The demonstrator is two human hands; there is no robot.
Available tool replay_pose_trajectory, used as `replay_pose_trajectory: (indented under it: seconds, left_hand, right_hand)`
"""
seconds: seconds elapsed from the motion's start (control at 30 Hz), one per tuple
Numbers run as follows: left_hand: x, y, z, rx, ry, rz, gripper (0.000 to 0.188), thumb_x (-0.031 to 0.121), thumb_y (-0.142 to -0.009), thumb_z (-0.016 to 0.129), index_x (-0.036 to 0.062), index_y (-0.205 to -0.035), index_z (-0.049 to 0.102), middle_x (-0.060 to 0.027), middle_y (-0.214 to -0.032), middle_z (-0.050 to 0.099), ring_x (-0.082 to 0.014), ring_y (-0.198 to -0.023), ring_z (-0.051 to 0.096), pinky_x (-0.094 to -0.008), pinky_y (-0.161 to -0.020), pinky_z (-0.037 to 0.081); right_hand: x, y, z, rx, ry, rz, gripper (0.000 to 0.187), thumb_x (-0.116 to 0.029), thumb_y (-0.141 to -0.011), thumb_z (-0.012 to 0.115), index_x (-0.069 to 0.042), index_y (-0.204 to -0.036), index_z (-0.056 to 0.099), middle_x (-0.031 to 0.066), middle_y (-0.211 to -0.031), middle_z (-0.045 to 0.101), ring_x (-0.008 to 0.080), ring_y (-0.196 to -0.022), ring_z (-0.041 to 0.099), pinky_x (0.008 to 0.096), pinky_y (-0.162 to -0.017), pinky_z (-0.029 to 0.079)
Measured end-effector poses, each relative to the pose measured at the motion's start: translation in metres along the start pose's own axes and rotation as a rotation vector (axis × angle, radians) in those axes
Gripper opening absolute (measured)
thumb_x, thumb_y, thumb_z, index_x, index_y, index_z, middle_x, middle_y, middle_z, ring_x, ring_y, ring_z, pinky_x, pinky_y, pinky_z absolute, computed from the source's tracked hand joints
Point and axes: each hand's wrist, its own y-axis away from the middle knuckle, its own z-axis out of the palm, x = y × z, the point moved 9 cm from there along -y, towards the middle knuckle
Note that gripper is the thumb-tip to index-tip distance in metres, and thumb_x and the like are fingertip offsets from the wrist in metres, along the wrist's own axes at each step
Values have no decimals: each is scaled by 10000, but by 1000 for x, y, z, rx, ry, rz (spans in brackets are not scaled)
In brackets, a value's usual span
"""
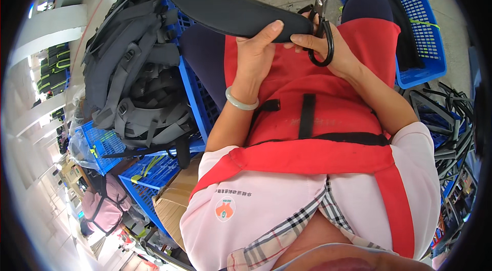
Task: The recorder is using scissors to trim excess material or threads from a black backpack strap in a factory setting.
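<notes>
A long, curved, black padded strap stretches from the upper left to my two hands above my lap. My left hand is closed on the strap near its lower end, thumb on top and the other fingers hidden beneath. At the strap's rounded tip, my right hand pinches the end with its thumb. In that same hand is a pair of scissors with black handles, loops round the fingers and blades pointing up and away. Whether the blades are parted is hard to make out.
Left of my knees, a large heap of black and grey straps lies over blue crates. A blue basket with dark pieces stands at the right, above a pile of dark strips. A cardboard box sits by my left side.
</notes>
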Motion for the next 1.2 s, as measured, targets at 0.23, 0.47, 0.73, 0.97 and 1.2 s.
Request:
replay_pose_trajectory:
  seconds: [0.23,0.47,0.73,0.97,1.2]
  left_hand:
    - [1,6,-4,55,-136,78,198,-55,-774,706,23,-947,650,-56,-886,666,-146,-786,628,-279,-711,511]
    - [17,5,-18,27,-36,-10,224,-92,-779,676,31,-965,657,-58,-909,674,-165,-843,651,-305,-808,530]
    - [9,9,-18,-21,-85,-48,230,-93,-775,680,35,-964,657,-51,-893,677,-157,-830,653,-292,-786,531]
    - [12,13,-17,-11,-94,-56,220,-91,-766,694,35,-942,655,-55,-875,674,-160,-811,654,-287,-766,534]
    - [9,14,-18,-19,-103,-83,205,-97,-761,696,33,-915,657,-54,-866,671,-164,-800,653,-291,-760,537]
  right_hand:
    - [-20,10,9,-1,336,36,265,-138,-862,697,-29,-1017,512,4,-761,551,72,-639,541,210,-593,436]
    - [-33,40,-22,-36,913,31,498,-343,-764,778,-22,-1015,492,62,-720,453,149,-651,431,292,-593,391]
    - [-26,52,-18,-153,917,88,668,-458,-680,792,-19,-1084,490,99,-803,497,226,-700,464,339,-645,407]
    - [-21,50,-11,-208,923,191,616,-423,-685,803,-6,-1010,487,101,-751,484,223,-658,458,347,-618,399]
    - [-26,47,-7,-92,878,-15,529,-372,-707,811,9,-890,493,73,-653,392,161,-624,361,317,-552,345]
